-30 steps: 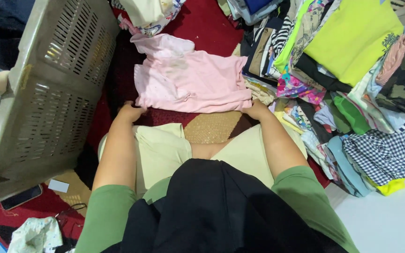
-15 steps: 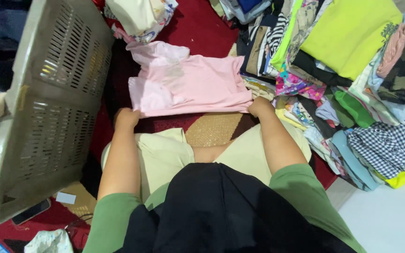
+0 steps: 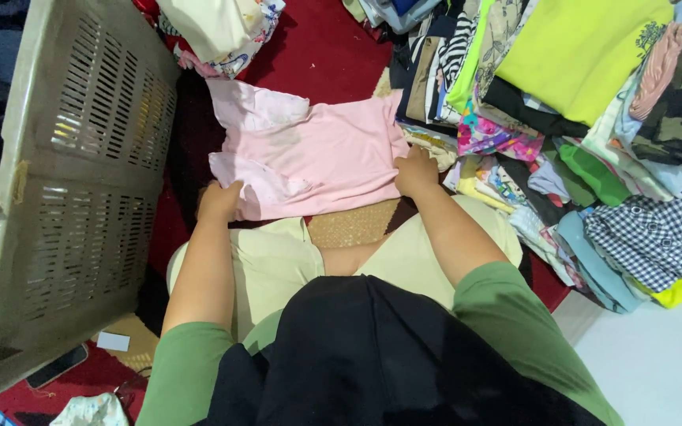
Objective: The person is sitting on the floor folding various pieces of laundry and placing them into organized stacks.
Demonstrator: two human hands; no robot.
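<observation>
Below, both hands (image 3: 219, 201) (image 3: 416, 170) grasping pink shirt (image 3: 325, 154) edges, fingertips hidden under fabric

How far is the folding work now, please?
Done: many folded clothes sit stacked at the right. In hand: the left hand and right hand grip the near edge of the pink shirt, spread flat. Left: a loose heap beyond the laundry basket.

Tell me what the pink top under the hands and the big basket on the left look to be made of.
Pink top: soft, matte knit fabric, probably cotton jersey; it lies limp with wrinkles, and both the left hand and right hand press its near edge. Basket: rigid moulded plastic, dull grey-beige; it shows stiff walls with regular slotted vents and scuffs.
</observation>
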